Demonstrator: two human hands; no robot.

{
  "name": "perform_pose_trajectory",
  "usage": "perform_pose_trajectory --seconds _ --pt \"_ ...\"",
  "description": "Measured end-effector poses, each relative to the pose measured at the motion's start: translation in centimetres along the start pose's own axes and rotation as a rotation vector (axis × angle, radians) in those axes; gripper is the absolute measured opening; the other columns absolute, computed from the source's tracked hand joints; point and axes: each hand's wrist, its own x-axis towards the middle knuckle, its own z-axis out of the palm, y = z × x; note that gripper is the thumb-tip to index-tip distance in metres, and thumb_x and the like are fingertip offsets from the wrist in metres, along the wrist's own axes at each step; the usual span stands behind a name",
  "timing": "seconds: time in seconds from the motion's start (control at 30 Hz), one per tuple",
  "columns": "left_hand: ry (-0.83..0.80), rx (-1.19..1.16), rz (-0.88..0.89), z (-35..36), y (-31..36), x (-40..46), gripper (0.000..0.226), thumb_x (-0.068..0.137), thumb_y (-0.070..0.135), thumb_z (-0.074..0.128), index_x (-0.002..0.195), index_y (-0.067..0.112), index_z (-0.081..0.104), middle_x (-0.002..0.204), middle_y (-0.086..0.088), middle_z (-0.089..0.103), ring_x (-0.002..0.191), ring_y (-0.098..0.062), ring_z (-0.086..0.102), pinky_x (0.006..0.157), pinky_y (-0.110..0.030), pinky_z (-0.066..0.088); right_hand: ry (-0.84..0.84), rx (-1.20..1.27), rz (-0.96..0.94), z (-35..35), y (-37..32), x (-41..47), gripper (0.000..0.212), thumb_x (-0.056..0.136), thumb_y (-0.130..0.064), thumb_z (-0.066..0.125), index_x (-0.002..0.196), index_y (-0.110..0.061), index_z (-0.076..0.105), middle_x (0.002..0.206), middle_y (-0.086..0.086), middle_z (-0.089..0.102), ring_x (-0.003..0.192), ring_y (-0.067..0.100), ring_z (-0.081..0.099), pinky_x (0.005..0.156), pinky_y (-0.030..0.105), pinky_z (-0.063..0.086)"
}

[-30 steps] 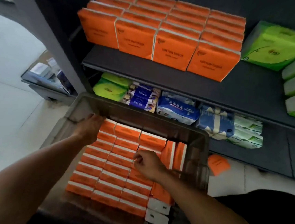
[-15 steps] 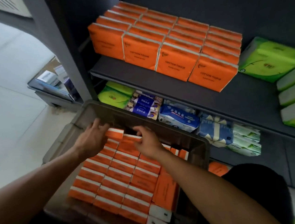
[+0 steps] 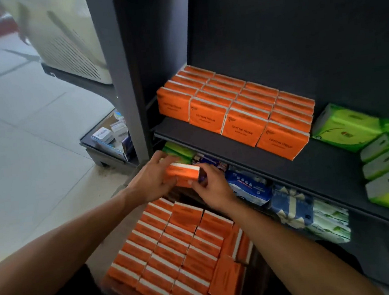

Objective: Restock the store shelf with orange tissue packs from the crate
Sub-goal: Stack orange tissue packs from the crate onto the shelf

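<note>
While both hands are raised above the crate, one orange pack (image 3: 183, 173) is held between them, in the air just below the front edge of the shelf (image 3: 236, 153) and in front of the goods on the lower level. Left hand (image 3: 150, 178): fingers curled round the pack's left end, thumb on its near side. Right hand (image 3: 209, 186): fingers and thumb pinching the pack's right end, knuckles toward the camera. The pack lies roughly level, its white-striped top edge facing up. Crate (image 3: 107, 280): only a little of its dark wall shows; it is filled with rows of orange packs (image 3: 165, 251) standing on edge, white stripes up, and a few at the right side lie tilted or flat. Shelf above: a block of orange packs (image 3: 234, 106) stands in four columns running front to back, front faces printed "COTTON TISSUE", set toward the left part of the board. Green packs (image 3: 349, 126) sit to the right of the block, apart from it, with more green-and-white packs stacked at the far right. Lower level: a green pack, purple packs, blue packs (image 3: 251, 187) and pale green ones in a row. Tiled floor (image 3: 23, 143) at left, with a low dark tray of small boxes (image 3: 108, 137) beside the shelf upright.
</note>
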Motion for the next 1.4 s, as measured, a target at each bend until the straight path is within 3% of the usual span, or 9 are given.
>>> perform_pose_trajectory --seconds 0.17,0.27,0.4,0.57,0.77,0.87,0.97,1.2,1.4 --pt "0.358 -0.226 -0.018 -4.0 2.4 4.3 0.07 0.083 0.037 0.074 0.141 0.014 0.042 0.131 -0.002 0.044 0.114 -0.008 0.051 0.09 -0.02 0.049 0.163 0.052 -0.139 -6.2 -3.7 2.8 0.035 0.093 -0.043 0.064 0.118 -0.022 0.053 0.097 -0.008 0.054 0.079 0.002 0.057 0.071 0.022 0.051" --pt "0.504 -0.328 -0.015 -5.9 3.2 8.6 0.06 0.083 0.024 0.079 0.134 0.007 0.052 0.129 -0.004 0.048 0.109 -0.004 0.056 0.085 -0.011 0.05 0.259 0.103 -0.223 -9.7 -6.0 5.9 0.044 0.093 -0.038 0.066 0.13 -0.021 0.049 0.09 -0.012 0.055 0.077 0.002 0.058 0.066 0.014 0.047" --pt "0.562 -0.446 -0.072 -8.7 3.6 15.1 0.036 0.083 0.007 0.074 0.118 0.01 0.066 0.118 -0.003 0.058 0.101 -0.012 0.062 0.091 -0.02 0.053 0.388 0.006 -0.34 -13.4 -7.7 12.0 0.053 0.092 -0.036 0.066 0.138 -0.027 0.042 0.096 -0.009 0.061 0.081 0.006 0.062 0.074 0.028 0.055" --pt "0.498 -0.614 -0.137 -10.4 2.4 22.9 0.035 0.088 0.009 0.067 0.119 0.024 0.056 0.116 0.002 0.065 0.111 -0.014 0.061 0.1 -0.034 0.05 0.361 -0.165 -0.36 -16.1 -8.3 19.7 0.043 0.096 -0.036 0.059 0.135 -0.034 0.041 0.115 0.004 0.063 0.097 0.02 0.065 0.085 0.042 0.055" --pt "0.401 -0.483 -0.237 -11.2 -0.4 30.1 0.04 0.095 0.015 0.058 0.131 0.016 0.04 0.121 -0.003 0.059 0.109 -0.019 0.059 0.091 -0.036 0.05 0.326 -0.202 -0.278 -16.2 -8.1 27.2 0.04 0.098 -0.029 0.056 0.135 -0.032 0.041 0.111 0.008 0.064 0.096 0.023 0.064 0.084 0.035 0.053" --pt "0.361 -0.391 -0.276 -10.6 -1.4 32.8 0.035 0.096 0.019 0.056 0.126 0.016 0.038 0.118 -0.008 0.056 0.104 -0.023 0.06 0.089 -0.04 0.052 0.362 -0.245 -0.243 -15.8 -6.8 29.6 0.041 0.097 -0.027 0.055 0.135 -0.028 0.041 0.111 0.015 0.063 0.097 0.033 0.064 0.086 0.043 0.053" --pt "0.309 -0.393 -0.33 -9.7 -1.9 34.2 0.036 0.098 0.026 0.054 0.126 0.022 0.032 0.116 -0.009 0.057 0.099 -0.025 0.061 0.087 -0.045 0.054 0.364 -0.295 -0.188 -15.2 -5.5 30.5 0.042 0.098 -0.033 0.05 0.139 -0.029 0.036 0.113 0.017 0.062 0.099 0.037 0.063 0.088 0.05 0.053" --pt "0.261 -0.389 -0.337 -9.7 -2.1 34.4 0.044 0.1 0.028 0.052 0.134 0.022 0.026 0.117 -0.009 0.056 0.098 -0.023 0.061 0.088 -0.046 0.055 0.365 -0.28 -0.14 -14.8 -5.9 30.1 0.048 0.1 -0.031 0.052 0.144 -0.028 0.033 0.116 0.016 0.064 0.103 0.035 0.064 0.092 0.045 0.052" --pt "0.306 -0.402 -0.4 -10.4 -0.4 32.0 0.068 0.098 0.023 0.057 0.152 0.019 0.016 0.14 -0.014 0.048 0.123 -0.029 0.053 0.095 -0.036 0.045 0.4 -0.193 -0.029 -15.4 -8.3 27.2 0.07 0.094 -0.02 0.06 0.149 -0.032 0.018 0.126 0.016 0.061 0.11 0.037 0.062 0.094 0.043 0.051"
